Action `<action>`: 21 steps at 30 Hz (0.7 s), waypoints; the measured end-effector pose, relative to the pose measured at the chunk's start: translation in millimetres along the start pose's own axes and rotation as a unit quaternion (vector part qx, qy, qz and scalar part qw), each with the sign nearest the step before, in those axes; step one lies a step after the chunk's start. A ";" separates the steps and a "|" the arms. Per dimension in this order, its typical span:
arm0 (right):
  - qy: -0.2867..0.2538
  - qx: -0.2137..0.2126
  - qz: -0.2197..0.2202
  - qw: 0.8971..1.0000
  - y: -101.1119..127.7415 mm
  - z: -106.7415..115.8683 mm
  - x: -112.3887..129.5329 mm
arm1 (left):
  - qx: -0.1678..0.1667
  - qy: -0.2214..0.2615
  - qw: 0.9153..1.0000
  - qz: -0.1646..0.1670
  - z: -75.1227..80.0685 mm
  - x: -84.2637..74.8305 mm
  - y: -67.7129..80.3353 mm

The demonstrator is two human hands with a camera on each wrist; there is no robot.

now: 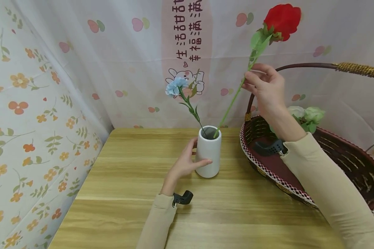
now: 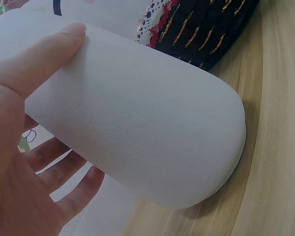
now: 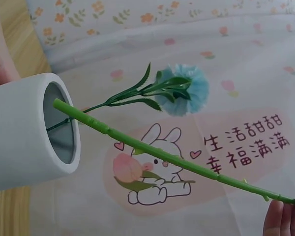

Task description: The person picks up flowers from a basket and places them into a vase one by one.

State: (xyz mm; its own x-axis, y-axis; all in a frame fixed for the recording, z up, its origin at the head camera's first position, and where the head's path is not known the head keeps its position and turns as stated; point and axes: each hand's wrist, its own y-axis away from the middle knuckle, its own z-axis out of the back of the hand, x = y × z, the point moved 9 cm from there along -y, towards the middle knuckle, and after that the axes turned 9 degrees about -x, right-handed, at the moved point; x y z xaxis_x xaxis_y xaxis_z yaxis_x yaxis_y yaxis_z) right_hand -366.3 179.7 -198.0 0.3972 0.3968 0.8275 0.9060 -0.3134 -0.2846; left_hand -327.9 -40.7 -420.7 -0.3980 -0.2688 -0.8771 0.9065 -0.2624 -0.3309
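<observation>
A white vase [image 1: 208, 155] stands upright on the table, holding a blue carnation [image 1: 178, 86] that leans left. My left hand [image 1: 187, 162] grips the vase from its left side. In the left wrist view the thumb [image 2: 49, 56] lies across the vase wall [image 2: 152, 113], with the other fingers around the far side. Up to the right, my right hand [image 1: 266, 86] pinches the green stem of a red artificial rose [image 1: 282, 22]. The stem's lower end [image 3: 64, 105] is at the vase mouth, as the right wrist view shows; the bloom points up and right.
On the right stands a dark woven basket [image 1: 252, 157] with a tall arched handle [image 1: 311, 65]. White-green flowers [image 1: 311, 116] lie in it, partly behind my right forearm. A printed curtain [image 1: 127, 62] hangs behind the wooden table [image 1: 137, 180], and a floral cloth [image 1: 34, 121] hangs at left.
</observation>
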 end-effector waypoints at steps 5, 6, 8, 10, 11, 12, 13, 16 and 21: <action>0.018 -0.008 0.001 1.000 -1.3 -2.9 -9.3 | 0.000 -0.003 1.000 0.004 1.0 -0.6 1.4; 0.023 -0.008 0.002 1.000 -1.0 -3.4 -11.5 | 0.000 -0.002 1.000 0.004 1.2 -1.0 1.6; 0.037 -0.005 0.001 0.999 0.6 -4.2 -16.7 | 0.000 -0.002 1.000 0.006 1.1 -1.0 1.9; 0.044 0.001 -0.001 0.999 2.6 -4.8 -21.9 | 0.001 -0.001 1.000 0.006 1.1 -1.4 1.9; 0.048 0.004 -0.001 0.999 3.7 -5.1 -24.4 | 0.001 0.000 1.000 0.007 1.1 -1.5 1.8; 0.048 0.007 -0.002 0.999 4.8 -5.4 -26.9 | 0.001 0.001 1.000 0.007 1.1 -1.7 1.8; 0.050 0.009 -0.002 0.999 5.8 -5.7 -29.2 | 0.002 0.003 1.000 0.008 1.0 -1.9 1.7; 0.050 0.018 -0.006 0.999 9.0 -6.8 -35.8 | 0.002 0.006 1.000 0.009 0.9 -1.9 1.5; 0.061 0.040 -0.007 0.997 14.4 -9.2 -44.9 | 0.001 0.005 1.000 0.012 0.0 -0.7 1.1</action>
State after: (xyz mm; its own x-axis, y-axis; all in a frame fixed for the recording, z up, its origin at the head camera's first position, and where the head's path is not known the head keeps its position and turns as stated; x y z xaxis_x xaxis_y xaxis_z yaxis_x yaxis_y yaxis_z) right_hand -372.5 149.4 -234.7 0.3687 0.2908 0.8829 0.9219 -0.2362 -0.3072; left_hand -326.6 -40.8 -420.5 -0.3746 -0.2661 -0.8882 0.9154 -0.2583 -0.3087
